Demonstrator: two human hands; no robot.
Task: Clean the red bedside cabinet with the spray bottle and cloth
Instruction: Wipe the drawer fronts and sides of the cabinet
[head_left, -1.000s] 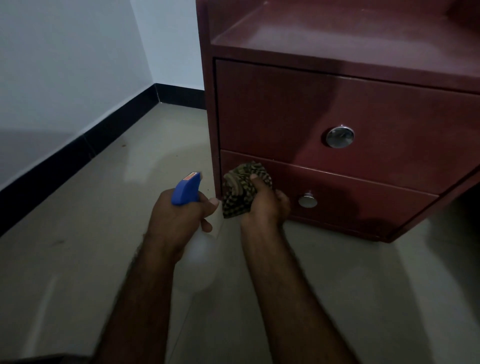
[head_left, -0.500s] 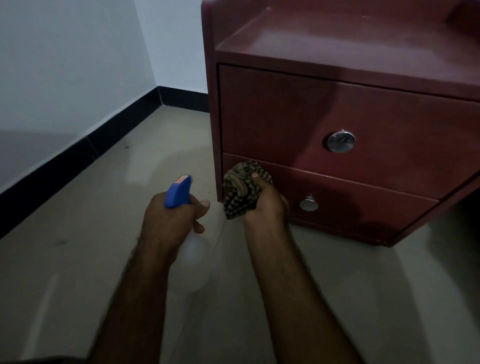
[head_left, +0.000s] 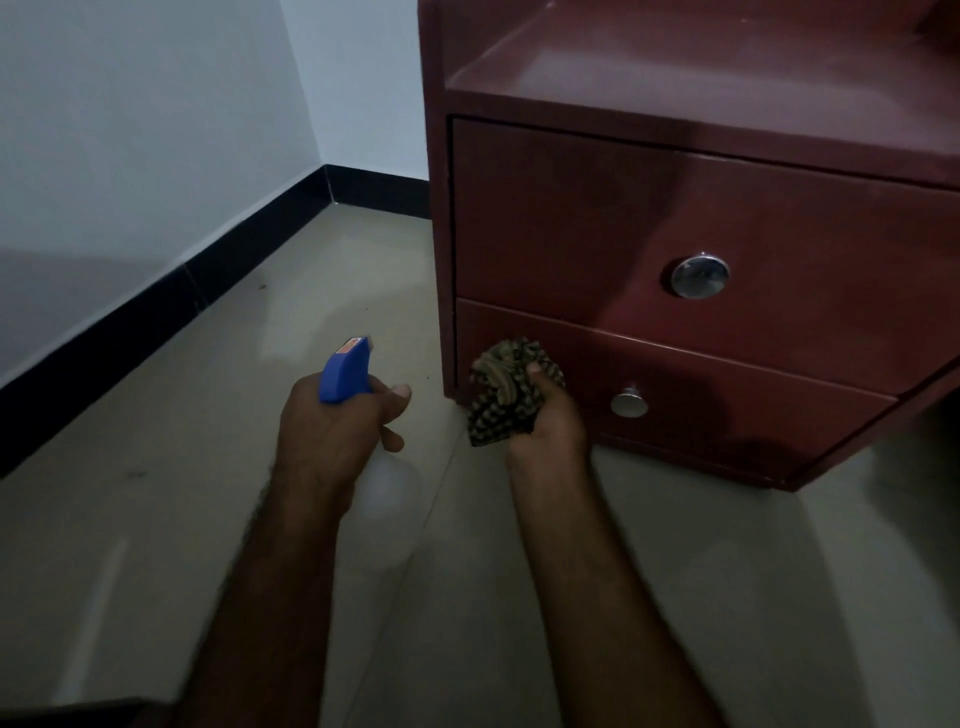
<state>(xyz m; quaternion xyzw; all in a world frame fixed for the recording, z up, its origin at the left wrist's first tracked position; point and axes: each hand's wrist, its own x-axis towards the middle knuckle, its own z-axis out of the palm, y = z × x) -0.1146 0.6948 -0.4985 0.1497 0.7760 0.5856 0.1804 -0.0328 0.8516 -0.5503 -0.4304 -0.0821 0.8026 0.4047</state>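
Tiled floor (head_left: 156, 519) lay beneath both outstretched forearms. Left hand (head_left: 332, 431) gripped the spray bottle (head_left: 343, 376) — blue head upright. Right hand (head_left: 548, 423) clutched the bunched cloth (head_left: 501, 400), thumb on top, at the left end of the lower drawer (head_left: 727, 384) of the red bedside cabinet (head_left: 571, 208).

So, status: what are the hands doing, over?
Left hand grips spray bottle. Right hand holds bunched cloth at lower drawer of red cabinet. Nothing in the way.

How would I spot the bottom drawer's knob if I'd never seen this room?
Find the red cabinet, with two drawers stacked below an open shelf. On the lower drawer, just right of the right hand gripping the patterned cloth, sits a silver knob. It looks smaller than the flat round knob on the upper drawer.
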